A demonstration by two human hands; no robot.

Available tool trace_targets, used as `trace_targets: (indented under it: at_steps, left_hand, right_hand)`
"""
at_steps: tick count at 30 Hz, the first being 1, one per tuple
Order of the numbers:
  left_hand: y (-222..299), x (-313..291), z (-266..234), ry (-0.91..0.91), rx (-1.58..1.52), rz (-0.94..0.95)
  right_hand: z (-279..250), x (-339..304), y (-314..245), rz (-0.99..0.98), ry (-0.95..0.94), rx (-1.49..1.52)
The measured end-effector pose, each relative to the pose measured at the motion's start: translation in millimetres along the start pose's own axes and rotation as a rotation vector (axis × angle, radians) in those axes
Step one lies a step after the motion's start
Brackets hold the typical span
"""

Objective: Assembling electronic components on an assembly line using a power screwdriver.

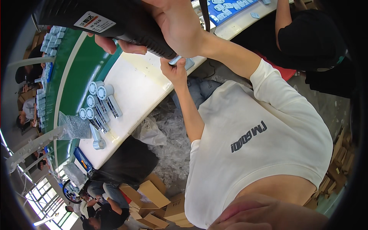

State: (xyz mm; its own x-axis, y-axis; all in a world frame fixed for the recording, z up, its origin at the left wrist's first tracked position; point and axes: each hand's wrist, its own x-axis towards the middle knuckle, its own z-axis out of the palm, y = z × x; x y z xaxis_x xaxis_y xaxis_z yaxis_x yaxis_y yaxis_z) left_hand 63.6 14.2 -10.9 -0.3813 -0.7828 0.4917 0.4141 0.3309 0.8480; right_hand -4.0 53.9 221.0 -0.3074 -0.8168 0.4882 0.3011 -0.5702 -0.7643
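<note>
A long green belt point(82, 65) runs along the left. Next to it, a white table point(142, 82) holds a row of small pale blue plastic gadgets with round heads point(100, 100). Higher up, one hand point(172, 27) is wrapped tight around a big black plastic tool with a white label point(111, 19). Just right, at the table's edge, the other hand point(175, 71) pinches a small pale blue plastic piece point(183, 61) under the tool's tip. I cannot tell which hand is left or right.

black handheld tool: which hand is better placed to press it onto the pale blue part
Right, probably: the right hand grips the black handheld tool just above the pale blue part, which the left hand pinches.
</note>
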Motion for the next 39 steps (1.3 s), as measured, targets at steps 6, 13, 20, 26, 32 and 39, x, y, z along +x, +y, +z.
trace_targets:
  at_steps: [6,13,20,26,32,39]
  left_hand:
    - [0,4,2,0.029,0.025,0.137]
    - [3,2,6,0.040,-0.008,0.011]
    - [-9,-1,-4,0.017,0.053,0.032]
    - [16,4,11,0.072,-0.036,0.019]
    - [0,-2,2,-0.031,0.011,0.013]
    - [15,14,14,-0.102,-0.270,0.060]
  right_hand:
    - [3,-1,-4,0.001,-0.045,-0.060]
    - [-1,8,30,-0.254,-0.187,0.122]
    - [8,0,10,-0.351,-0.144,-0.162]
    - [2,-2,28,-0.261,-0.059,-0.193]
    - [1,-7,18,-0.223,0.010,-0.535]
    - [-34,-14,-11,-0.341,0.056,-0.059]
